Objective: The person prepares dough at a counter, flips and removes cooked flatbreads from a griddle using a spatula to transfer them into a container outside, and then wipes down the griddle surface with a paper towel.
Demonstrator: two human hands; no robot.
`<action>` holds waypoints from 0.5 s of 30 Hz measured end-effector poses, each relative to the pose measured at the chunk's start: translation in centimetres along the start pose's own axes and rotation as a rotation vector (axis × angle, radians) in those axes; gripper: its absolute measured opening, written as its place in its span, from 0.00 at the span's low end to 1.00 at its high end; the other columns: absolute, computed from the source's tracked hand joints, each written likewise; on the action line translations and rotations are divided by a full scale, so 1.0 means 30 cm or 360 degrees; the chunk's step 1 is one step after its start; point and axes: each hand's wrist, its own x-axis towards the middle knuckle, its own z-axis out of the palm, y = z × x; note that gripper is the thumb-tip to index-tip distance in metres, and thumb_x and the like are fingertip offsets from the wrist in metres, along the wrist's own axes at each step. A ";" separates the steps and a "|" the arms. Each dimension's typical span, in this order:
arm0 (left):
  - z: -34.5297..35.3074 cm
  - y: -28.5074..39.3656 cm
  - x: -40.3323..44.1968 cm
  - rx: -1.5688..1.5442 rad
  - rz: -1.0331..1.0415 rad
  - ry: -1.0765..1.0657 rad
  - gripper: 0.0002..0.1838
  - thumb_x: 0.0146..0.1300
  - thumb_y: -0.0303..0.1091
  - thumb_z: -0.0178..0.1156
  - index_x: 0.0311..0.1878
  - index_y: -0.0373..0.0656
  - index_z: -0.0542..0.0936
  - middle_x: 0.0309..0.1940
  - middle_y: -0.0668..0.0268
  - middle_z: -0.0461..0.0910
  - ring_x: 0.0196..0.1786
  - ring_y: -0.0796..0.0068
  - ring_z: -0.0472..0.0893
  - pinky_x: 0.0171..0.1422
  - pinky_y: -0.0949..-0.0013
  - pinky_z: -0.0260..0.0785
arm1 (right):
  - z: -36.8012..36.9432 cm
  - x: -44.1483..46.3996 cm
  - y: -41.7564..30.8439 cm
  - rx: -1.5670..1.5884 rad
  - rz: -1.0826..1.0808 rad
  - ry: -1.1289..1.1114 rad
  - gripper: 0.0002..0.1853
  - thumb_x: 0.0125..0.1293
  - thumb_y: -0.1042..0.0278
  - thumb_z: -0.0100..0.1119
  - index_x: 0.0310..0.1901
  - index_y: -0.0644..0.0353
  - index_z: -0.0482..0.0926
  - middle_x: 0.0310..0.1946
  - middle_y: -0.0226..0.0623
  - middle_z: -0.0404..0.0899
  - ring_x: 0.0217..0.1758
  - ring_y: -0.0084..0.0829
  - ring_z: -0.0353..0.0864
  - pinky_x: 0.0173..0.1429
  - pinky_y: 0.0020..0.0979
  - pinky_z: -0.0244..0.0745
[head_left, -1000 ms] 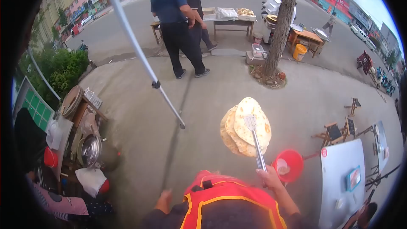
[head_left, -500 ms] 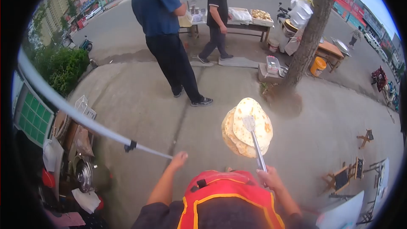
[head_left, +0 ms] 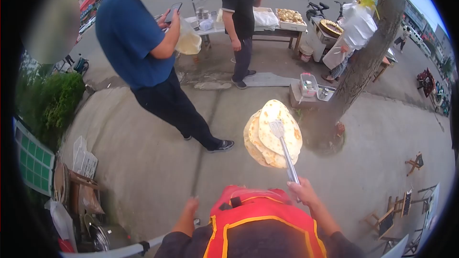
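Observation:
My right hand (head_left: 301, 190) is closed round the handles of metal tongs (head_left: 288, 155). The slotted end of the tongs lies over a stack of several round flatbreads (head_left: 272, 134), browned in spots, which the tongs hold out in front of me above the pavement. The lower jaw is hidden under the breads. My left hand (head_left: 191, 205) hangs low beside my red apron (head_left: 258, 210), away from the breads. It is small and blurred, so its fingers cannot be made out.
A person in a blue shirt (head_left: 129, 38) stands ahead on the left with a phone and a bag. Another person in black (head_left: 239, 12) stands by a table with a tray of baked pieces (head_left: 290, 16). A tree trunk (head_left: 368, 52) rises on the right, with folding stools (head_left: 415, 162) nearby.
The view has moved forward, so the blue-shirted person appears nearer and further left. The pale pole has dropped to the lower edge. My right hand still holds the tongs and breads; my left hand is lower.

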 end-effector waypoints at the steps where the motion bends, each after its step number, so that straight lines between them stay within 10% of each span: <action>1: -0.073 0.125 0.127 -0.0884 -0.0393 0.0137 0.23 0.63 0.47 0.47 0.47 0.34 0.75 0.40 0.50 0.78 0.42 0.56 0.78 0.48 0.58 0.68 | -0.005 0.082 -0.026 0.0028 -0.0007 -0.0005 0.09 0.58 0.64 0.55 0.27 0.59 0.70 0.15 0.24 0.66 0.13 0.17 0.64 0.15 0.22 0.58; 2: -0.378 0.507 0.121 -0.0617 -0.0408 0.0038 0.22 0.63 0.45 0.49 0.46 0.33 0.76 0.38 0.50 0.79 0.41 0.57 0.78 0.47 0.59 0.68 | -0.009 0.152 -0.075 0.0017 0.0002 -0.0029 0.09 0.58 0.64 0.55 0.27 0.59 0.70 0.15 0.24 0.66 0.14 0.16 0.64 0.15 0.22 0.58; 7: -0.560 0.885 0.595 -0.1110 -0.0037 0.0035 0.21 0.61 0.44 0.52 0.45 0.33 0.77 0.35 0.56 0.80 0.40 0.65 0.78 0.45 0.63 0.68 | -0.064 0.497 -0.283 -0.0127 0.0015 -0.0089 0.09 0.59 0.63 0.54 0.27 0.58 0.69 0.16 0.23 0.65 0.16 0.16 0.64 0.15 0.22 0.58; 15: -0.259 0.942 1.021 -0.0495 -0.0407 -0.0255 0.22 0.63 0.48 0.49 0.46 0.38 0.76 0.32 0.62 0.77 0.35 0.68 0.75 0.41 0.62 0.69 | -0.387 1.243 -0.500 -0.0161 -0.0084 -0.0347 0.09 0.60 0.62 0.55 0.29 0.57 0.68 0.16 0.23 0.64 0.15 0.15 0.61 0.16 0.20 0.55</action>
